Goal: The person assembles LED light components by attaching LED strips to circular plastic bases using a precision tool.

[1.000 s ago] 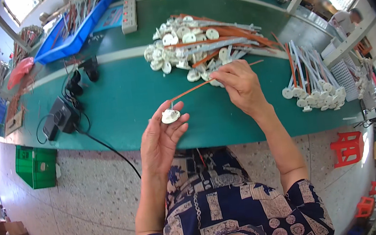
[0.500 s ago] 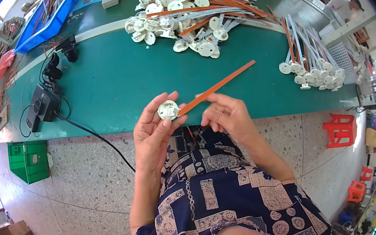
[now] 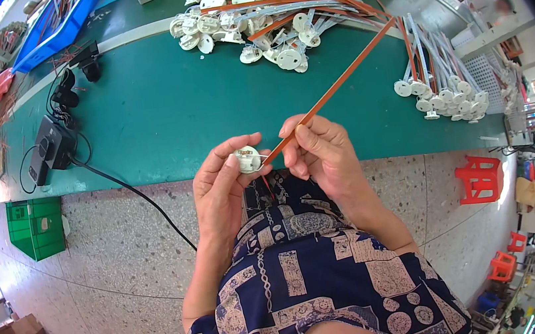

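Note:
My left hand [image 3: 218, 176] is closed on a round white plastic fitting [image 3: 248, 159], gripping its edge between thumb and fingers just in front of the table's near edge. From the fitting's right side a long flat orange-brown strip [image 3: 343, 77] slants up to the right, away from me. My right hand [image 3: 322, 147] pinches this strip a short way from the fitting, thumb on top. Thin pale wire ends seem to show where strip and fitting meet; whether they are joined there I cannot tell.
A heap of similar white fittings [image 3: 241, 10] with orange and grey strips lies at the table's far side. Another bunch [image 3: 449, 94] lies at the right. Black devices with a cable [image 3: 54, 143] sit at left, near a blue tray [image 3: 52, 43]. A green crate [image 3: 36, 229] stands below.
My right hand has moved up and taken hold of the strip, which now reaches farther up to the right. The left hand still holds the fitting, now turned a little.

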Motion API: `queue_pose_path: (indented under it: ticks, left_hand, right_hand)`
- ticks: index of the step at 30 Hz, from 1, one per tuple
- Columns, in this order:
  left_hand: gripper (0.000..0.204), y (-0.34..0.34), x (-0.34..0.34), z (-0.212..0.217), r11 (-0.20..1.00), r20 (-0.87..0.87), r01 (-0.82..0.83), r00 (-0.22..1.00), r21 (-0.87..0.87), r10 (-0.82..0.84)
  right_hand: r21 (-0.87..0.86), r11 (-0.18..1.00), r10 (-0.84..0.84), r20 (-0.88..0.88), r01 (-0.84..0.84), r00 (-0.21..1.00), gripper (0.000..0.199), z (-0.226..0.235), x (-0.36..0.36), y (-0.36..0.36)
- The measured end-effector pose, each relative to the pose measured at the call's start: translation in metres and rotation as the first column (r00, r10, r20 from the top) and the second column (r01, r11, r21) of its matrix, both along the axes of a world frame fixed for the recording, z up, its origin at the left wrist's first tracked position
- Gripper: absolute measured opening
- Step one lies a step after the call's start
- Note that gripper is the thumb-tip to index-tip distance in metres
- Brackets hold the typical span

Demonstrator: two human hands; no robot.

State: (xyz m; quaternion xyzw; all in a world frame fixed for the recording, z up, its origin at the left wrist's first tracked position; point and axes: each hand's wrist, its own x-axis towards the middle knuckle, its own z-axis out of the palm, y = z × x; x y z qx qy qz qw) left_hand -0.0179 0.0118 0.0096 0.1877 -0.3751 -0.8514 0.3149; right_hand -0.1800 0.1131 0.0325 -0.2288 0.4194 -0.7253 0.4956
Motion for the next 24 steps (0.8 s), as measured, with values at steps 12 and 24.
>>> queue_pose_path:
  ticks: [12,24]
  left_hand:
    - [0.062,-0.014,-0.013,0.004,0.786,-0.128,0.607,0.794,0.116,-0.594]
    - [0.043,-0.003,-0.019,-0.015,0.91,-0.35,0.32,0.911,0.263,-0.219]
  right_hand:
    - [0.166,0.836,0.526,-0.516,-0.523,0.676,0.031,0.083,-0.058,-0.008]
    - [0.108,0.991,0.13,-0.628,-0.079,0.767,0.022,0.059,-0.022,0.006]
